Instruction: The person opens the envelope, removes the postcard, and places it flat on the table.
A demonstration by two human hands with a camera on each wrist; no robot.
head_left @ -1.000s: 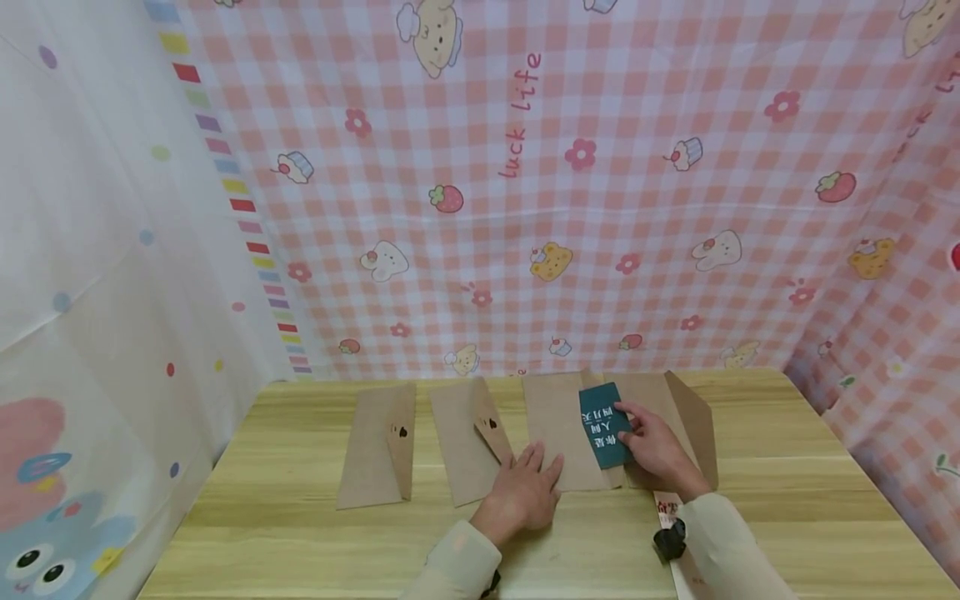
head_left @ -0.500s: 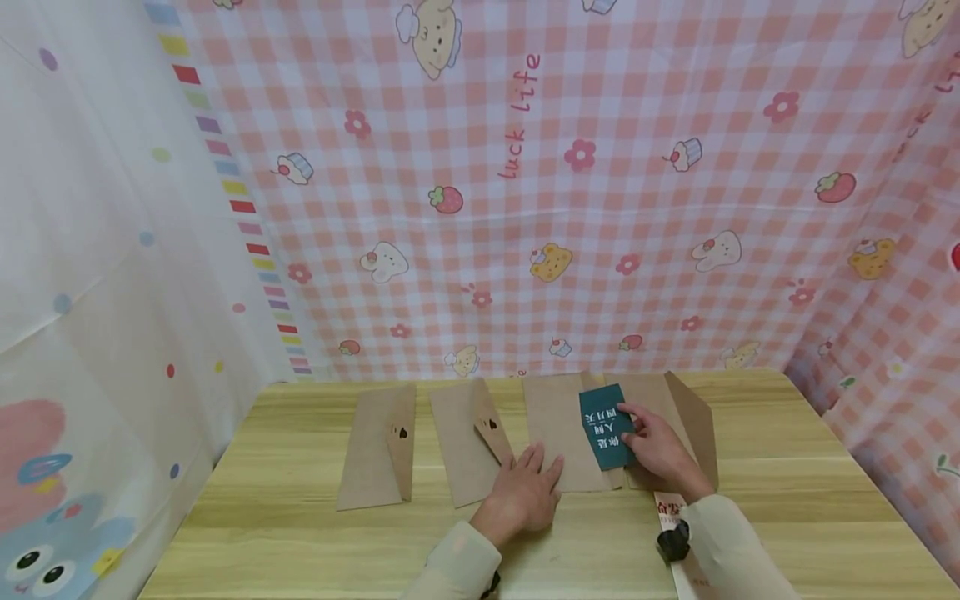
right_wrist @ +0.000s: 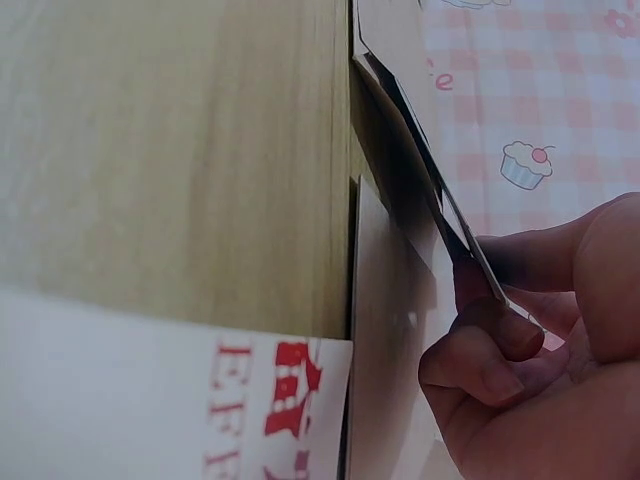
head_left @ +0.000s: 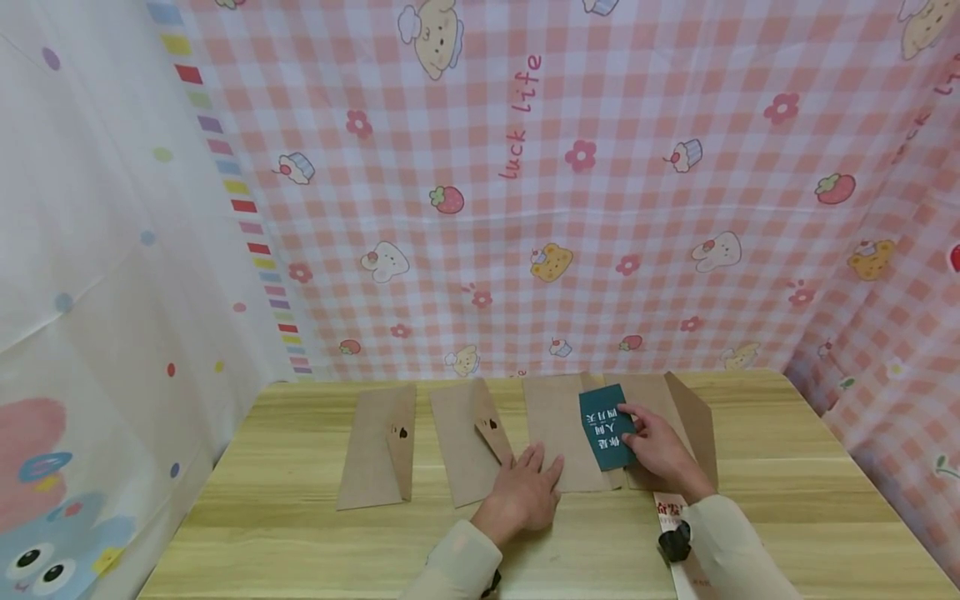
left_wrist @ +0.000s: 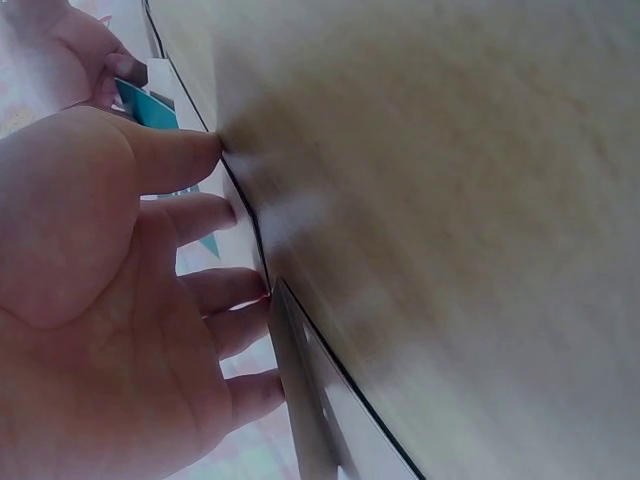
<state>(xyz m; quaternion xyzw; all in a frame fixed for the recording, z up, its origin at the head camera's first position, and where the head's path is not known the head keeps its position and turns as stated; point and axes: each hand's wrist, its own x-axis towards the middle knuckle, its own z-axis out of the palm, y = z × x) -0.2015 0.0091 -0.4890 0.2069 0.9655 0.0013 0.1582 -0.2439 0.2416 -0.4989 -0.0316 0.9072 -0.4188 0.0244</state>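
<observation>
My right hand [head_left: 662, 448] pinches the right edge of a dark green card [head_left: 600, 433] with white Chinese characters. The card lies over the right side of the third brown paper envelope [head_left: 551, 417]. In the right wrist view, its thin edge slants upward off that envelope, with thumb and fingers [right_wrist: 480, 350] around its end. My left hand [head_left: 525, 493] rests with spread fingers on the lower left part of the third envelope, thumb toward the card. Its fingertips press down flat in the left wrist view. A second envelope [head_left: 456, 454], flap partly raised, touches the left fingers.
Farthest left lies another brown envelope [head_left: 367, 454] with a small dark heart on its flap. A fourth envelope [head_left: 697, 425] spreads its flap to the right, beneath the right hand. A pale card with red print [head_left: 670, 502] lies under the right forearm. The wooden table [head_left: 285, 483] ends at a checked curtain [head_left: 480, 233].
The green card and my right hand have shifted very slightly to the right. My left hand keeps its place on the envelope.
</observation>
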